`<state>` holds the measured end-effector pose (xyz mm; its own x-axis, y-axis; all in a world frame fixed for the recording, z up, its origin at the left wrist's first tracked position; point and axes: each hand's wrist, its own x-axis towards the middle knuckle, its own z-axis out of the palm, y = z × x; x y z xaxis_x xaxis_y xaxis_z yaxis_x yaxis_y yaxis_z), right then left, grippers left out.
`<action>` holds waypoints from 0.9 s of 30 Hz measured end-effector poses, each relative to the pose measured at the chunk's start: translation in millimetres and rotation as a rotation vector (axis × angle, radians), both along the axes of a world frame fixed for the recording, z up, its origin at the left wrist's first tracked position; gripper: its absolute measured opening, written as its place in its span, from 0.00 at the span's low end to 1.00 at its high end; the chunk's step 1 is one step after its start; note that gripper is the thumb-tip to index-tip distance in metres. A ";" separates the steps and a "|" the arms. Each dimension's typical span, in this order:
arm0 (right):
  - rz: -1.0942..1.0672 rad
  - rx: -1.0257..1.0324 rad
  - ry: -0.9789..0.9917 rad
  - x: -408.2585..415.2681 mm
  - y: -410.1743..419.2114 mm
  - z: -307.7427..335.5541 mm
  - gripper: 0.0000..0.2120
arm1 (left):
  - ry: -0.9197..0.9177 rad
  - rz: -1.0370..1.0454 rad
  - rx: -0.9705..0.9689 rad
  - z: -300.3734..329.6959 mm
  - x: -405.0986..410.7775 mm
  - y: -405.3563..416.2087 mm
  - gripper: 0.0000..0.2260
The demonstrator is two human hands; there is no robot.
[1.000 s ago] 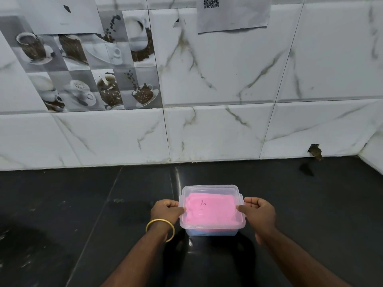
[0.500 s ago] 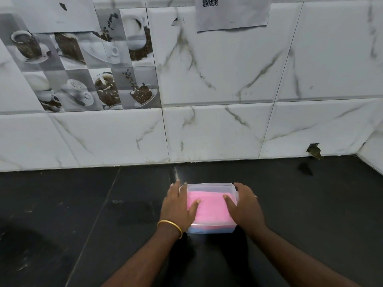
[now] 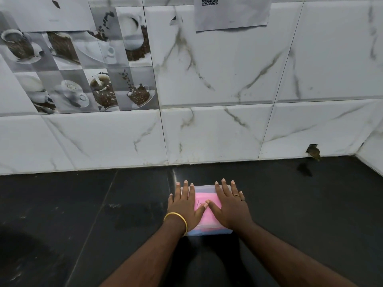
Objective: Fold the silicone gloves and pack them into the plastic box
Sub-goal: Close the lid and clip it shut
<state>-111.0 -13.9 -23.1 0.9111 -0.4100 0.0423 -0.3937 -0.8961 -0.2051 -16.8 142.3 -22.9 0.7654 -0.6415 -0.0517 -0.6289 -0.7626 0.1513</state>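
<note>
I've got both hands flat on the lid now: a second ago they pinched the plastic box (image 3: 207,232) by its short sides, and since then they have slid on top. My left hand (image 3: 184,206) and right hand (image 3: 231,207) lie with fingers spread and straight, thumbs nearly meeting over the pink silicone gloves (image 3: 204,200) inside. The box sits on the counter (image 3: 83,214) at six o'clock, near me. I judge I'm pressing the lid home, so packing is almost done.

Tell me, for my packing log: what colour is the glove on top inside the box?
Pink, seen through the plastic box's clear lid in the head view: glove.
</note>
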 end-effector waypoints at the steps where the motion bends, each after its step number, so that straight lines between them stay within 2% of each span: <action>1: -0.002 -0.004 0.006 1.2 -0.1 -0.5 0.37 | 0.000 -0.002 0.005 0.5 0.9 0.0 0.40; 11: -0.008 -0.034 0.096 14.6 4.6 7.8 0.36 | 0.044 -0.026 0.027 5.4 15.1 1.4 0.39; 13: -0.008 -0.061 0.121 17.7 8.3 14.3 0.35 | 0.094 -0.012 -0.035 9.5 17.6 3.2 0.38; 15: 0.020 -0.068 0.106 22.8 13.7 19.8 0.34 | 0.194 0.086 -0.250 11.1 21.0 7.0 0.36; 17: 0.082 -0.056 0.059 26.3 20.1 20.0 0.33 | 0.372 0.307 -0.520 10.9 20.8 14.5 0.36; 20: 0.146 -0.003 0.049 27.0 27.1 11.5 0.30 | 0.815 0.611 -0.823 4.9 19.0 29.4 0.31; 21: 0.151 -0.010 0.051 26.1 27.3 8.0 0.30 | 0.917 0.635 -0.828 3.5 17.9 33.7 0.27; 23: 0.150 -0.032 0.052 26.2 26.4 3.7 0.29 | 0.975 0.616 -0.773 1.6 18.9 39.7 0.23; 27: 0.146 -0.042 0.057 27.3 26.1 1.3 0.29 | 1.019 0.654 -0.758 0.1 25.3 41.1 0.25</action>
